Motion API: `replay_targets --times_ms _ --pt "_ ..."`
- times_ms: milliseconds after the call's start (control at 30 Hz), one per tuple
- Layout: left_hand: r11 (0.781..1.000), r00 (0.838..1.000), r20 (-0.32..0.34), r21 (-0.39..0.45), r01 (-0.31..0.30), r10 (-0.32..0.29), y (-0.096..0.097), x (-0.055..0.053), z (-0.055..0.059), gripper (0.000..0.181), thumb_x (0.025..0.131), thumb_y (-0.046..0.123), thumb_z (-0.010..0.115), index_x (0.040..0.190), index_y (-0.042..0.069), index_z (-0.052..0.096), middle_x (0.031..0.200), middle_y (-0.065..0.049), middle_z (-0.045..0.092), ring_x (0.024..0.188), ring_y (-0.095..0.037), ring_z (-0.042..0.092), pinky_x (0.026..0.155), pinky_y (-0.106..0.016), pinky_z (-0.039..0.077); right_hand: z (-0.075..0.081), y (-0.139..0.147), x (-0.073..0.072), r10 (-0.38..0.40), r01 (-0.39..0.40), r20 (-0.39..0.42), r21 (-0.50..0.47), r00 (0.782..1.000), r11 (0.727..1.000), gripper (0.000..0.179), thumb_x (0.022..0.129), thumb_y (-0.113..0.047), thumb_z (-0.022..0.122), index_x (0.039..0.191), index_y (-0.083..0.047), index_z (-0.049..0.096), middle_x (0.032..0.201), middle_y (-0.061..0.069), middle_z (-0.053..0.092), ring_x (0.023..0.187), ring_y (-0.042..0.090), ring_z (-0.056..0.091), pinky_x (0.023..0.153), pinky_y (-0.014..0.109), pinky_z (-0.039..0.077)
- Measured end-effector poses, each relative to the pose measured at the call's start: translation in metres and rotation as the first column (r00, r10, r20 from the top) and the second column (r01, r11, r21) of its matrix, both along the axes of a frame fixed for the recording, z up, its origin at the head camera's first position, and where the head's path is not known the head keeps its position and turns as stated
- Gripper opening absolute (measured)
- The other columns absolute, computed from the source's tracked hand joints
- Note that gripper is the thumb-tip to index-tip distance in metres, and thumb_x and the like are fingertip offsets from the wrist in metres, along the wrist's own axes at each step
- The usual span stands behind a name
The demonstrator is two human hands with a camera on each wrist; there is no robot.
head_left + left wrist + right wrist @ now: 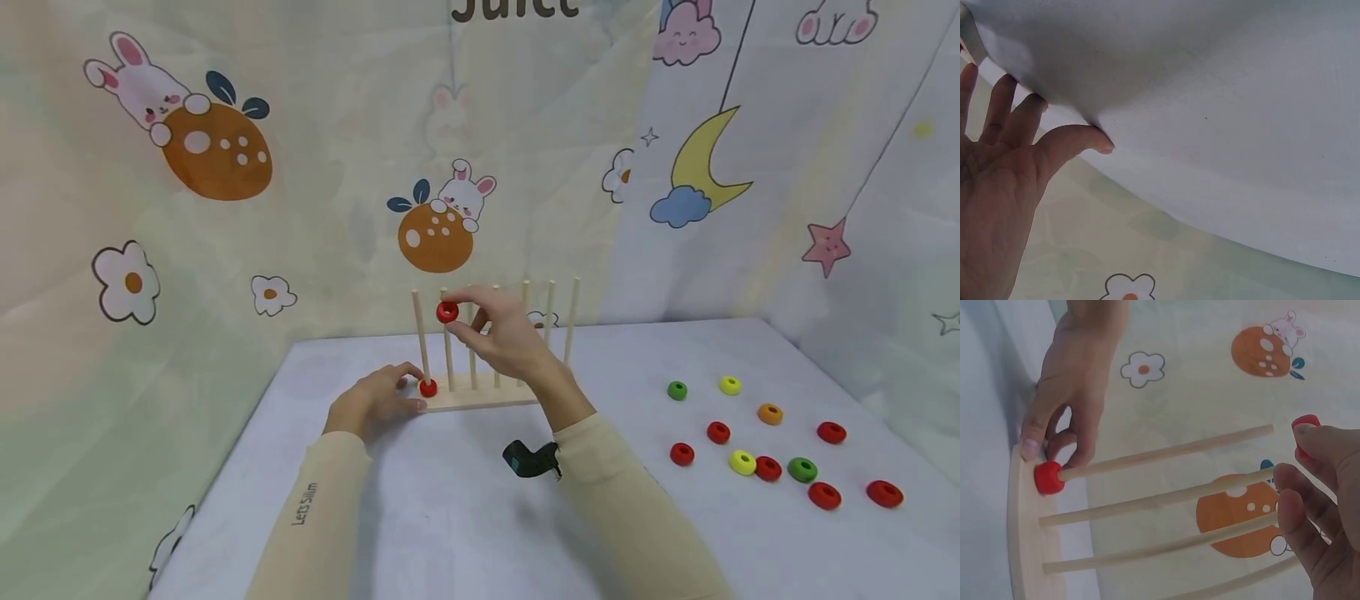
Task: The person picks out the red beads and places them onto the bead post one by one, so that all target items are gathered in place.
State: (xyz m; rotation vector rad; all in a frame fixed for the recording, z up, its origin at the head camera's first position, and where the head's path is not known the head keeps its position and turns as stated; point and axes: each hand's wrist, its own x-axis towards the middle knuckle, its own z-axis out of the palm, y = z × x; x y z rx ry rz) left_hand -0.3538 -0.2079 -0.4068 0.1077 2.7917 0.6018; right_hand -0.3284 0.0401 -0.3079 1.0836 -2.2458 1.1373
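Observation:
A wooden rack (468, 398) carries a row of upright pegs. One red bead (428, 388) sits at the foot of its leftmost peg (422, 337). My left hand (375, 398) holds the rack's left end, thumb on the front edge and fingers behind, beside that bead. Between thumb and index finger, my right hand (504, 329) pinches another red bead (1305, 432). In the right wrist view this bead is just beyond the peg tips, apart from them. The left wrist view shows the left palm (997, 181) and only a corner of the rack (971, 37).
Loose red, green, yellow and orange beads (770, 414) lie scattered on the right of the white table (450, 500). A patterned cloth (337, 125) hangs behind the table. A black device (531, 459) is strapped at the right wrist.

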Motion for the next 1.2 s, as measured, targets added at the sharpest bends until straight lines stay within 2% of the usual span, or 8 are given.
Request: replay_targets --times_ms 167,433,600,767,1000,1200 --pt "1.000 1.000 0.006 -0.015 -0.016 0.016 0.002 -0.003 -0.004 0.054 0.088 0.044 0.080 0.136 0.040 0.056 0.150 -0.010 0.055 0.140 -0.037 0.048 0.105 -0.072 0.040 -0.003 -0.011 -0.003 -0.014 0.014 0.015 -0.044 1.000 0.999 0.037 0.096 -0.008 0.072 0.132 -0.011 0.066 0.125 0.003 0.068 0.064 0.013 0.059 0.059 0.025 0.056" --pt "1.000 1.000 -0.011 -0.023 -0.002 0.002 0.002 0.001 0.000 0.054 0.089 0.042 0.079 0.137 0.038 0.056 0.149 -0.012 0.055 0.138 -0.039 0.049 0.104 -0.073 0.040 -0.003 -0.036 -0.010 0.016 -0.005 0.060 -0.180 0.998 0.984 0.039 0.098 -0.005 0.068 0.137 -0.009 0.063 0.131 0.009 0.064 0.054 0.014 0.058 0.051 0.027 0.057" --pt "0.999 1.000 0.000 -0.037 -0.002 0.002 0.000 -0.001 0.003 0.055 0.088 0.043 0.080 0.137 0.037 0.056 0.149 -0.013 0.056 0.137 -0.040 0.049 0.103 -0.073 0.041 0.001 -0.046 -0.013 -0.032 0.040 0.062 -0.140 0.998 0.989 0.039 0.098 -0.006 0.069 0.136 -0.009 0.063 0.133 0.007 0.065 0.050 0.012 0.056 0.052 0.025 0.056" --pt "0.998 0.999 0.015 -0.058 -0.040 0.041 -0.001 -0.005 0.006 0.054 0.087 0.044 0.081 0.135 0.040 0.057 0.149 -0.011 0.055 0.138 -0.038 0.048 0.103 -0.072 0.041 0.006 -0.055 -0.017 -0.101 0.107 0.060 -0.098 0.993 0.989 0.037 0.100 -0.011 0.068 0.137 -0.010 0.062 0.133 0.006 0.065 0.049 0.011 0.058 0.054 0.021 0.055" --pt "0.999 1.000 0.019 -0.028 -0.021 0.022 0.002 -0.005 0.005 0.058 0.086 0.041 0.082 0.138 0.035 0.056 0.149 -0.013 0.055 0.138 -0.039 0.047 0.104 -0.073 0.040 0.006 -0.065 -0.018 -0.142 0.152 0.131 -0.072 0.981 0.986 0.039 0.100 -0.012 0.067 0.139 -0.010 0.062 0.136 0.008 0.066 0.054 0.011 0.061 0.055 0.020 0.055" --pt "1.000 1.000 0.012 -0.023 0.014 -0.014 0.003 -0.005 0.007 0.058 0.087 0.040 0.082 0.138 0.032 0.056 0.148 -0.015 0.057 0.139 -0.039 0.047 0.106 -0.071 0.040 0.008 -0.067 -0.013 -0.167 0.173 0.084 -0.073 0.982 0.982 0.040 0.100 -0.016 0.068 0.139 -0.012 0.061 0.138 0.008 0.062 0.059 0.011 0.063 0.056 0.020 0.054"
